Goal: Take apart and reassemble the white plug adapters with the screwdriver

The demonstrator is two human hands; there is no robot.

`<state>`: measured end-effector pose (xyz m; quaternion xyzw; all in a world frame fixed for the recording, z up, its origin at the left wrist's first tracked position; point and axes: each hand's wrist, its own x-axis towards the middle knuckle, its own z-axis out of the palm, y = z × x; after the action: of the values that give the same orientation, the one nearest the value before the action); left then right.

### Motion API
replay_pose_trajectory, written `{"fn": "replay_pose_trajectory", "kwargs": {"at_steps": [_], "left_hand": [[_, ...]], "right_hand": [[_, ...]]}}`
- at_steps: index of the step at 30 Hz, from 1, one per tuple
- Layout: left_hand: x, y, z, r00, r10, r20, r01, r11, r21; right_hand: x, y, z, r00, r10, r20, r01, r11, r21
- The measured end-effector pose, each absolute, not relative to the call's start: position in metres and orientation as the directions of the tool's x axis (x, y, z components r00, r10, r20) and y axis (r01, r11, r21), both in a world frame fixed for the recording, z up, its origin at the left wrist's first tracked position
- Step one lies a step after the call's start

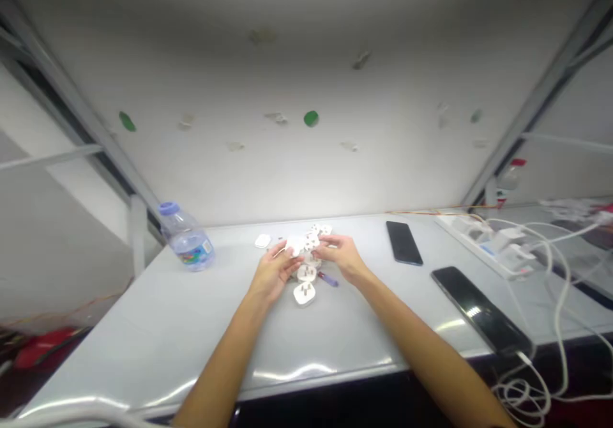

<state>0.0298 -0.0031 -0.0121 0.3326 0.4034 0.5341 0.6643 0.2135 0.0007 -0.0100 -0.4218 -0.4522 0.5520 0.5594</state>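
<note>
In the head view my left hand (pixel 274 273) pinches a white plug piece (pixel 295 244), its smooth face showing, over the middle of the table. My right hand (pixel 345 259) grips a white three-pin plug (pixel 311 241) close against it; whether the two pieces touch I cannot tell. Below the hands, a white plug (pixel 306 273) and another white plug (pixel 304 294) lie pins up. More white plugs (pixel 324 230) are bunched behind my fingers, partly hidden. A small purple-handled screwdriver-like tool (pixel 328 280) lies beside the right hand. A flat white square piece (pixel 262 241) rests to the left.
A water bottle (pixel 189 239) stands at the left. On the right lie a dark phone (pixel 403 243) and a larger phone (pixel 481 310) with a cable attached. A white power strip (pixel 488 249) holds several chargers and trailing cables (pixel 560 300). A panel (pixel 306 179) rises behind.
</note>
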Motion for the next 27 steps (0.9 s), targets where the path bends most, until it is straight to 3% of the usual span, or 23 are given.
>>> {"fn": "replay_pose_trajectory", "kwargs": {"at_steps": [8, 15, 27], "left_hand": [[0.032, -0.006, -0.008, 0.191, 0.966, -0.174, -0.397, 0.238, 0.886], [0.039, -0.009, -0.01, 0.145, 0.978, -0.148, -0.439, 0.198, 0.877], [0.037, -0.01, -0.012, 0.162, 0.983, -0.087, -0.36, 0.141, 0.922]], "right_hand": [[0.201, -0.002, -0.015, -0.013, 0.999, 0.038, -0.195, 0.035, -0.98], [0.2, -0.004, -0.015, -0.105, 0.992, 0.075, -0.188, 0.054, -0.981], [0.204, -0.003, -0.014, -0.144, 0.986, 0.087, -0.189, 0.059, -0.98]]}}
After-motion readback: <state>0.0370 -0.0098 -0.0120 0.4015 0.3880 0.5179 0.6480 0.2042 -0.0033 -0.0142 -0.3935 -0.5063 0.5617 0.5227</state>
